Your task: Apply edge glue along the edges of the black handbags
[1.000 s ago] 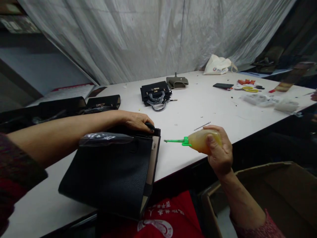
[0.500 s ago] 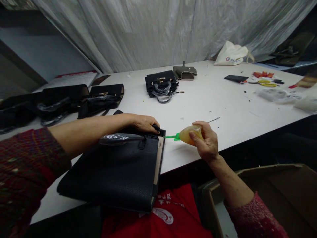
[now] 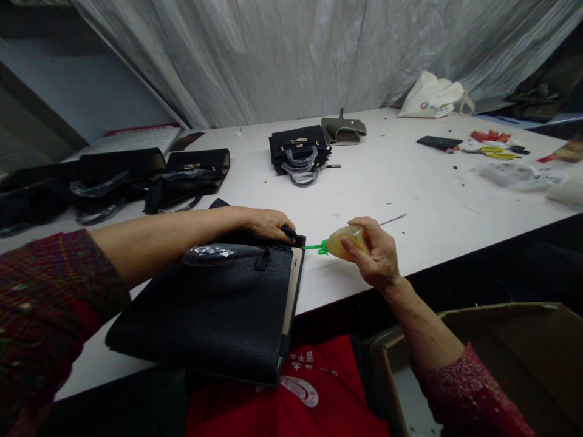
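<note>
A large black handbag (image 3: 218, 309) lies at the table's front edge, its pale-lined side opening facing right. My left hand (image 3: 268, 226) is closed on a black strap piece at the bag's upper right corner; the fingertips are partly hidden. Across the bag's top runs a plastic-wrapped handle (image 3: 223, 254). My right hand (image 3: 376, 252) grips a squeeze bottle (image 3: 341, 243) of amber liquid. Its thin green nozzle (image 3: 319, 246) points left, with the tip at the bag's corner. Behind that hand a thin metal rod (image 3: 394, 218) shows; I cannot tell whether it is held.
Several black handbags (image 3: 118, 164) line the left side. Smaller black bags (image 3: 298, 142) and a grey-brown piece (image 3: 344, 130) sit at the back. Yellow-handled scissors (image 3: 498, 153), a black phone-like slab (image 3: 439, 142) and a white cloth bag (image 3: 430, 97) lie right. A cardboard box (image 3: 501, 309) stands below.
The bottle in my right hand has shifted slightly left, its nozzle still at the bag's corner. My left hand keeps its hold. The view has moved a little.
</note>
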A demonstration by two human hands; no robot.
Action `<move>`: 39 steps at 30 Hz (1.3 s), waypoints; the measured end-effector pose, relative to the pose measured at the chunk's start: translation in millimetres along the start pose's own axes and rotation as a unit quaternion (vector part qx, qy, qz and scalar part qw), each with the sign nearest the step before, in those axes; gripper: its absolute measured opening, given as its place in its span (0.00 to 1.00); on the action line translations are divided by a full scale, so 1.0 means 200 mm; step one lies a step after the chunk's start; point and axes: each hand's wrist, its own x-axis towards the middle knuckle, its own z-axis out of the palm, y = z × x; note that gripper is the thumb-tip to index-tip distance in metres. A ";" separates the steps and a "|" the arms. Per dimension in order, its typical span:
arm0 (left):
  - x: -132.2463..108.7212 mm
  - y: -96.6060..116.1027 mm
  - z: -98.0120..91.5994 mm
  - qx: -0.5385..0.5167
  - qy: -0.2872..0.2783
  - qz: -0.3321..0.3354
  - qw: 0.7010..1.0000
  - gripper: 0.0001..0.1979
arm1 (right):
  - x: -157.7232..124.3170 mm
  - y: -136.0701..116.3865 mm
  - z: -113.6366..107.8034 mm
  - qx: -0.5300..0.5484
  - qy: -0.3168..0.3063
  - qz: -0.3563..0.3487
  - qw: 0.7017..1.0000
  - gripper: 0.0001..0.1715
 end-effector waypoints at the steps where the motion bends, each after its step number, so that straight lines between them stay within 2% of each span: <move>1: 0.00 0.00 0.00 0.001 0.000 0.000 1.000 0.18 | 0.01 -0.01 0.00 -0.001 -0.005 -0.005 1.000 0.16; 4: 0.00 0.00 0.00 0.007 0.003 -0.005 1.000 0.17 | 0.03 -0.02 -0.01 0.003 -0.045 -0.012 0.999 0.14; 6: 0.00 0.00 0.00 0.008 0.006 -0.005 1.000 0.17 | 0.03 -0.03 -0.02 0.006 -0.050 -0.016 0.999 0.14; 10: 0.00 -0.02 0.00 0.004 0.010 -0.005 1.000 0.17 | 0.03 -0.02 -0.01 0.007 -0.018 -0.009 1.000 0.15; 15: -0.01 -0.01 0.00 0.006 0.016 -0.004 1.000 0.18 | 0.02 -0.01 -0.01 0.025 -0.031 0.037 0.999 0.17; 24: -0.02 0.00 0.01 0.002 0.025 -0.011 1.000 0.18 | 0.01 0.01 -0.03 0.060 0.023 0.060 0.996 0.18; 28: -0.02 -0.01 0.02 0.001 0.034 -0.006 0.999 0.18 | 0.00 0.05 0.01 0.070 0.004 0.067 0.995 0.19; 33: -0.03 0.01 0.02 0.016 0.039 -0.008 0.999 0.17 | -0.02 0.04 0.02 0.070 -0.055 0.072 0.993 0.19; 37: -0.03 0.01 0.03 0.015 0.043 -0.009 0.999 0.17 | -0.01 0.01 0.01 0.040 -0.017 0.043 0.998 0.19; 39: -0.03 0.00 0.03 0.015 0.040 -0.004 0.999 0.17 | 0.00 0.00 0.00 0.039 -0.036 0.038 0.998 0.18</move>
